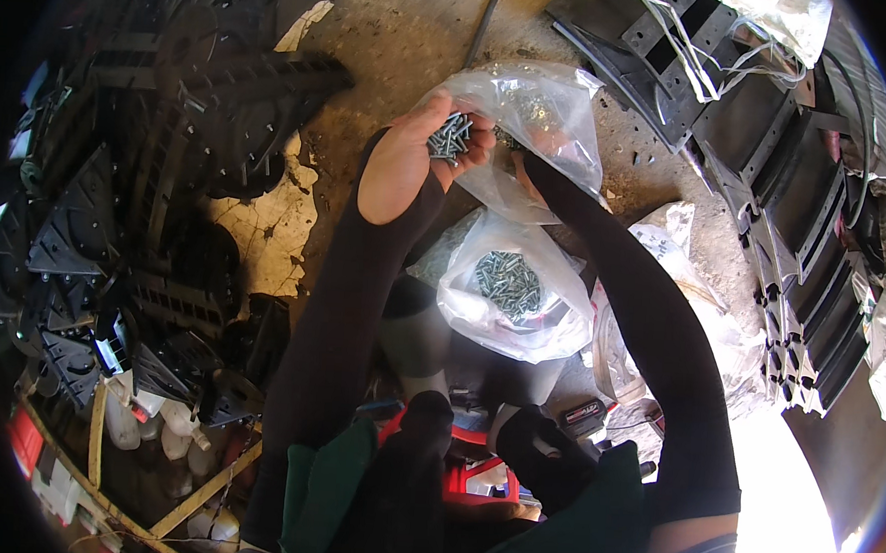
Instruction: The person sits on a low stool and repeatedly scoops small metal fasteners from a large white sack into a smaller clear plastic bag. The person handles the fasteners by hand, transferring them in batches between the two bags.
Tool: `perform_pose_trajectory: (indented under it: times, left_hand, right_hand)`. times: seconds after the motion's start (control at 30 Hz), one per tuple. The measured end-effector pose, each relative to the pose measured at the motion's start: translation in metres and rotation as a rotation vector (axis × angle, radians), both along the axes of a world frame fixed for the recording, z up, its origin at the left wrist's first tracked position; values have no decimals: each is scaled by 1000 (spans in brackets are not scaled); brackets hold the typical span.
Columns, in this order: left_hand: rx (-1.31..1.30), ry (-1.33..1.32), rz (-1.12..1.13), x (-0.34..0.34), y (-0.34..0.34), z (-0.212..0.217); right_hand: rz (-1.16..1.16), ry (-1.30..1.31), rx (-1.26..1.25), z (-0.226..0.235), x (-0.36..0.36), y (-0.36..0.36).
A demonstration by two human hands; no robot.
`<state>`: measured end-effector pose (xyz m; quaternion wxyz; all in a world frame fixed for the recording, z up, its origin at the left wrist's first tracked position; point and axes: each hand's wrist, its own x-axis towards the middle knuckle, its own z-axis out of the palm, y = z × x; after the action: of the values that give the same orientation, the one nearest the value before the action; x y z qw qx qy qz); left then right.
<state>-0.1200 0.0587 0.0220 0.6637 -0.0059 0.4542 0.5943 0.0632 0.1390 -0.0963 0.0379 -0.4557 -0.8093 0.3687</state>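
Note:
My left hand (396, 172) is turned palm up, its fingers curled around a small heap of silver screws (450, 137). Beside it on the right, my right hand (528, 177) reaches into the mouth of a clear plastic bag (563, 95); plastic and sleeve hide most of its fingers. A few small yellowish pieces show through that bag. Nearer to me stands a second clear bag (462, 296), its rim folded open, with many loose silver screws (508, 282) in it. Neither hand touches those.
Black slotted metal parts (210, 124) are piled along the left. At the right lie stacked dark metal strips (758, 183) and white cables (681, 39). Near my feet are a power tool battery (584, 418) and a red stool (482, 489). A yellow frame (201, 489) stands at lower left.

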Motion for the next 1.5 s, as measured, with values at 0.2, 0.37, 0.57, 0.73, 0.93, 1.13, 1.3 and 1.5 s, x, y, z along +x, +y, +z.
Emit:
perform_pose_trajectory:
  times: [0.2,0.37,0.57,0.73,0.93,1.13,1.3,1.5]
  left_hand:
    - [3,0,15,1,-1,0]
    - [12,-6,16,4,-1,1]
    - [15,-46,-35,0,-5,-5]
    - [-57,-16,-91,-1,-5,-5]
    - [-145,-235,-38,4,-2,-8]
    - [-110,-219,0,-4,-3,-13]
    - [-31,-35,51,-9,5,5]
    - [-6,2,94,-9,11,34]
  right_hand:
    - [-56,-16,122,-4,2,-12]
    - [-7,-237,106,-17,-8,-7]
    - [256,-193,257,12,-5,18]
    - [82,-47,-566,117,-20,40]
    - [161,58,-218,158,-44,32]
    - [10,-196,-241,69,-18,20]
    - [-56,33,-200,1,-11,-5]
    - [-39,37,-36,-6,-25,-28]
